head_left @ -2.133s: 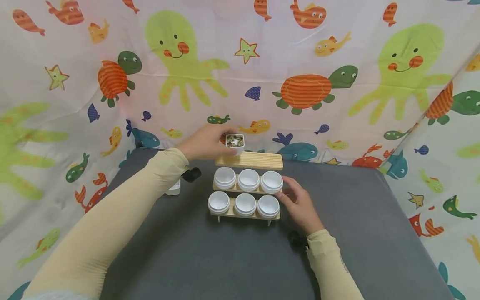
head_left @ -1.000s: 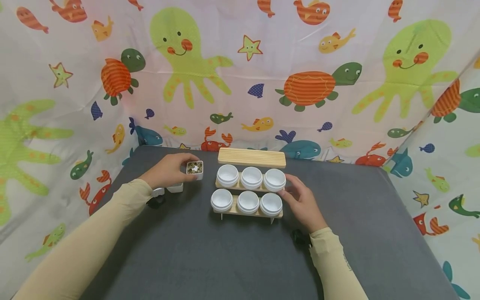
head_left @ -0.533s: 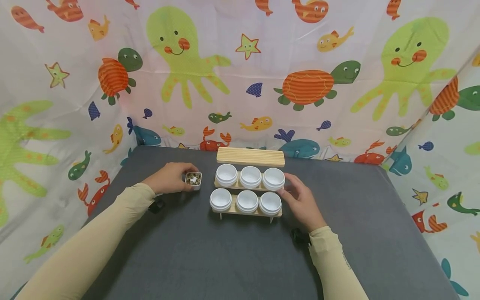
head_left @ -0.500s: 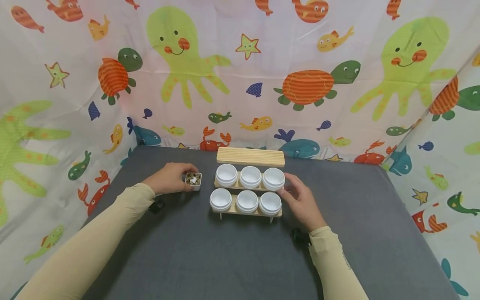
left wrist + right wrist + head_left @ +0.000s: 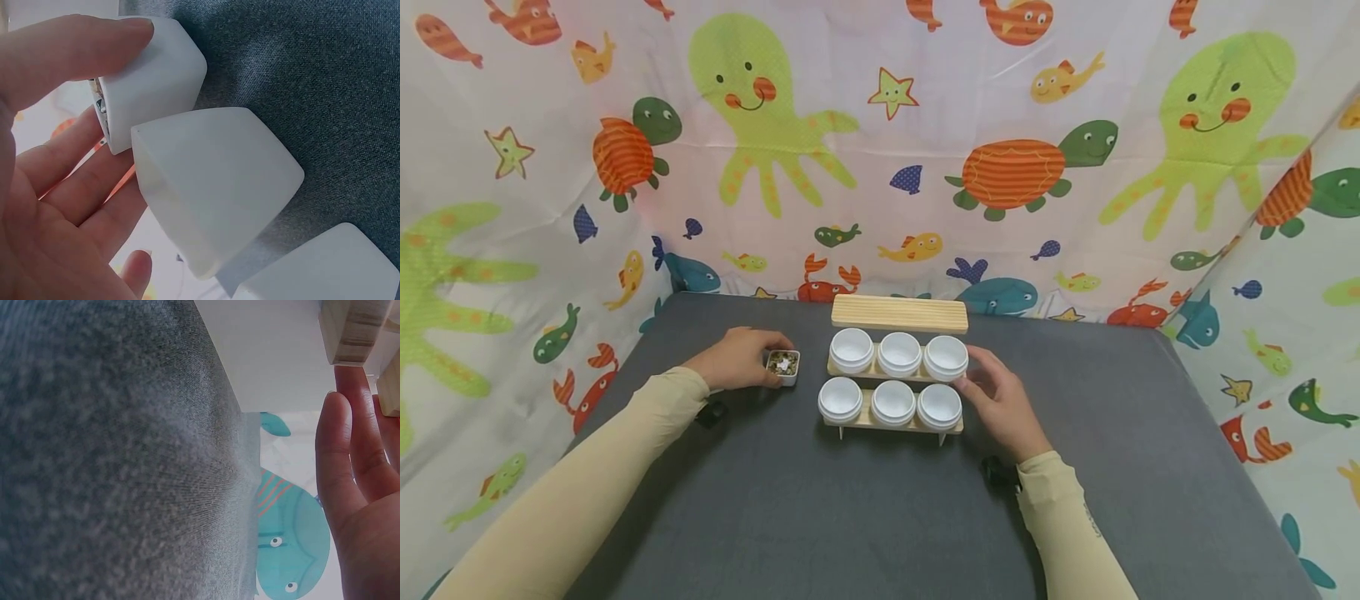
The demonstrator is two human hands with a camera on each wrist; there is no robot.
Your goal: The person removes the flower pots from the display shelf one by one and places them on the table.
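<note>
Left hand [image 5: 736, 360] has a square white pot [image 5: 787, 381] pinched by its sides, thumb on one face and fingertips on another. The pot's just off the fingertips' end of the hand, left of the wooden rack [image 5: 898, 315] and a bit apart from it. Inside is crumbly greenish-brown stuff [image 5: 776, 363] with a white star shape on top. It's down by the cloth, but I can't tell if the base is fully resting. In the left wrist view a second white pot [image 5: 219, 175] is right beside it, and a third pot [image 5: 331, 269] pokes in at the bottom edge.

Right hand [image 5: 1000, 404] is at the rack's right end, fingers mostly straight and a little spread, fingertips against the wood; can't tell how firmly. Six round white cups [image 5: 893, 403] sit on the two lower tiers, three each.

Table's covered in dark grey cloth [image 5: 850, 517]. Around it hangs a pale curtain [image 5: 827, 42] with cartoon octopuses, turtles, whales and crabs. Both sleeves [image 5: 580, 483] are cream.
</note>
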